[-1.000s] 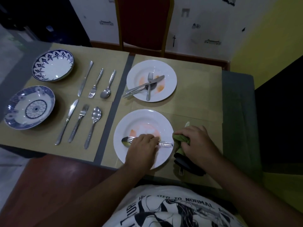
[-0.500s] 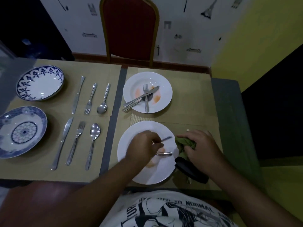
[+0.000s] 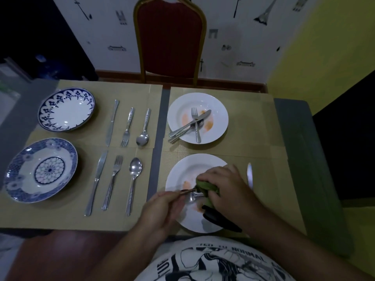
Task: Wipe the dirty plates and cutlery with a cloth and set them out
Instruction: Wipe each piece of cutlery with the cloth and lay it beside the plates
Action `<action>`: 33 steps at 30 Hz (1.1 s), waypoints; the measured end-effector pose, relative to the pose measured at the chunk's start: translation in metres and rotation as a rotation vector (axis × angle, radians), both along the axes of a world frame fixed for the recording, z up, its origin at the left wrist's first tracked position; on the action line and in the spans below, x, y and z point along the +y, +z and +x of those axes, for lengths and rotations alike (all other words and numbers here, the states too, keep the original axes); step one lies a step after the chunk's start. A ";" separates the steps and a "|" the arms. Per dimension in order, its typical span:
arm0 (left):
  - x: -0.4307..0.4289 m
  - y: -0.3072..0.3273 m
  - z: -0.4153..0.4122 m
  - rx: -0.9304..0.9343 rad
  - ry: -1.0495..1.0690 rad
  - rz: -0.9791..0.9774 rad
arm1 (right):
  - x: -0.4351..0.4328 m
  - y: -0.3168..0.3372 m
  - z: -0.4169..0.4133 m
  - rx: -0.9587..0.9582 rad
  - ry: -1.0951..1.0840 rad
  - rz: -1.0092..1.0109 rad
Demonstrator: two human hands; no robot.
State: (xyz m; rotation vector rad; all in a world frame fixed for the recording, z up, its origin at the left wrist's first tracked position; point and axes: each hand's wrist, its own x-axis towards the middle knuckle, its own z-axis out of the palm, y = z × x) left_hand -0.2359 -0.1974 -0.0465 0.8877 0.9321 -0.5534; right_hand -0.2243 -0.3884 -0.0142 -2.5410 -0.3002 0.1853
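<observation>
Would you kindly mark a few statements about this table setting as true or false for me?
1. The right hand holds a green cloth against a piece of cutlery over the near white plate. True.
2. The far white plate is clean and bare. False: it has orange smears and cutlery on it.
3. A knife lies on the mat right of the near white plate. True.
4. The two blue-patterned plates hold cutlery. False: both are bare; cutlery sets lie beside them.
5. The left hand is idle and holds nothing. False: it grips the piece of cutlery.
</observation>
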 end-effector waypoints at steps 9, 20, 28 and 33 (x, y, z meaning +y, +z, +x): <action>0.016 0.005 -0.007 0.045 0.142 -0.184 | -0.005 -0.020 0.011 -0.144 -0.072 -0.197; 0.016 0.010 -0.009 -0.046 -0.163 0.002 | 0.012 -0.025 0.007 -0.113 0.037 -0.182; 0.015 -0.008 -0.009 -0.045 -0.240 0.076 | -0.025 -0.017 0.018 -0.083 -0.234 -0.086; 0.009 -0.011 -0.008 0.066 -0.188 -0.161 | -0.016 -0.013 0.005 -0.093 -0.217 0.050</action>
